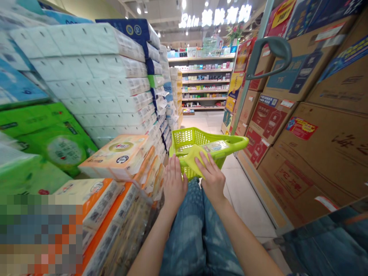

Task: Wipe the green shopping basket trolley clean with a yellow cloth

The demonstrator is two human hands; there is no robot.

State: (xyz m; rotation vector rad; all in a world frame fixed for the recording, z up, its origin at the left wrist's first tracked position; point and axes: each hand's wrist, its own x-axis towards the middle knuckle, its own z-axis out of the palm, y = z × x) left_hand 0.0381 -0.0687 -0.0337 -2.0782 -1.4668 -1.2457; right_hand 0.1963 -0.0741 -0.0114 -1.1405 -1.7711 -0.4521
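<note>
Two hands at a lime-green plastic shopping basket (pixel 240 142) in a shop aisle.
The right hand (pixel 213 179) lies flat on a yellow cloth (pixel 193 156), pressing it onto the basket's near rim, its grip apart and not clamped. The left hand (pixel 174 184) rests just beside it, fingers straight, grip also apart. Stacked white tissue packs (pixel 94 73) stand to the left and brown cardboard boxes (pixel 324 157) to the right.

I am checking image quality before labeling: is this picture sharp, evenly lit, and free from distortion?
Head view: the left hand, right hand and green basket are sharp; the lit sign overhead blooms white; the cardboard boxes at right bow from wide-angle distortion; a pixelated block covers the lower left corner.
</note>
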